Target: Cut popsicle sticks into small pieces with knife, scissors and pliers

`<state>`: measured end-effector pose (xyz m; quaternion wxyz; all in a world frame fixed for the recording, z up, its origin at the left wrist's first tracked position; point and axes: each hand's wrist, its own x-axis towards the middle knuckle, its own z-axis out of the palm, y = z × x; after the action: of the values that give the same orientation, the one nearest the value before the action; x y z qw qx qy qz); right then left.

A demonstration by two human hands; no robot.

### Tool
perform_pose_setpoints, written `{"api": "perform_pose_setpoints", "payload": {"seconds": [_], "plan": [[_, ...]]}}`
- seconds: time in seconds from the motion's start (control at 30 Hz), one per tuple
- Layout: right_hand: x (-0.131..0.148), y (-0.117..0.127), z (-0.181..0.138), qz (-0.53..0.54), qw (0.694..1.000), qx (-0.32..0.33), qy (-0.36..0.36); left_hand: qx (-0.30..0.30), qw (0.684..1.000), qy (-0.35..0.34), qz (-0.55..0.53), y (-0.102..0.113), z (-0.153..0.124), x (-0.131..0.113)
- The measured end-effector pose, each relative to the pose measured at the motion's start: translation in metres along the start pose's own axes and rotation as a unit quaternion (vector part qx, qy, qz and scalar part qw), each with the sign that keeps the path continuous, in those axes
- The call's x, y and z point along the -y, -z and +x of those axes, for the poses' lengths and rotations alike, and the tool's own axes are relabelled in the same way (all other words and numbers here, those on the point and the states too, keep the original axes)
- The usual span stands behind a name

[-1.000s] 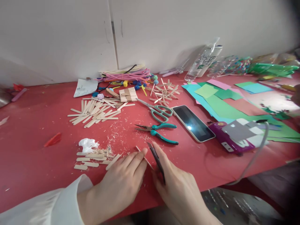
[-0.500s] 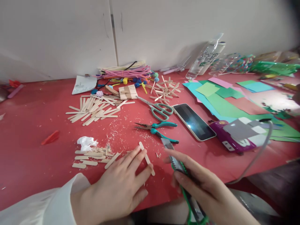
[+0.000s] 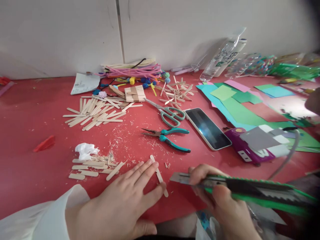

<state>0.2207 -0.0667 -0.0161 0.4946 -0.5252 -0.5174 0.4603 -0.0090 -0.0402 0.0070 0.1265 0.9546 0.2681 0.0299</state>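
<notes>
left hand (image 3: 125,203): flat, fingers spread, pinning craft stick (image 3: 159,175) uncut
right hand (image 3: 220,196): clamped on utility knife (image 3: 240,190), just right of stick
done: trimmed sticks (image 3: 92,166) piled left, beside shavings

The left hand (image 3: 127,200) is lying palm down in the lower middle of the frame, its fingers (image 3: 146,168) spreading forward and slightly to the right, the thumb sticking out along the bottom edge. Its forearm, in a white sleeve, is entering from the lower left corner. The right hand (image 3: 220,196) is sitting at the lower right, fingers curling closed in a grip, knuckles pointing left.
</notes>
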Motion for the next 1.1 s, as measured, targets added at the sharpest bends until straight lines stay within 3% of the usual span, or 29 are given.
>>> {"api": "perform_pose_setpoints", "payload": {"seconds": [0.13,0.37,0.8,0.97,1.1], "plan": [[0.006,-0.010,-0.005,-0.083,0.996,0.025,-0.005,-0.010,1.000,-0.010,0.006,0.000,0.000,0.000],[0.015,-0.023,0.000,-0.170,0.981,-0.076,0.057,0.003,1.000,-0.008,0.005,-0.006,-0.004,0.000],[0.011,-0.031,0.001,-0.242,0.964,-0.033,0.106,0.049,0.999,0.002,-0.011,-0.007,-0.003,-0.001],[0.008,-0.030,0.002,-0.242,0.957,-0.011,0.160,0.070,0.997,-0.002,-0.012,-0.003,-0.002,-0.001],[0.008,-0.033,0.001,-0.233,0.961,-0.020,0.150,0.079,0.997,0.001,-0.007,0.002,0.001,-0.001]]}}
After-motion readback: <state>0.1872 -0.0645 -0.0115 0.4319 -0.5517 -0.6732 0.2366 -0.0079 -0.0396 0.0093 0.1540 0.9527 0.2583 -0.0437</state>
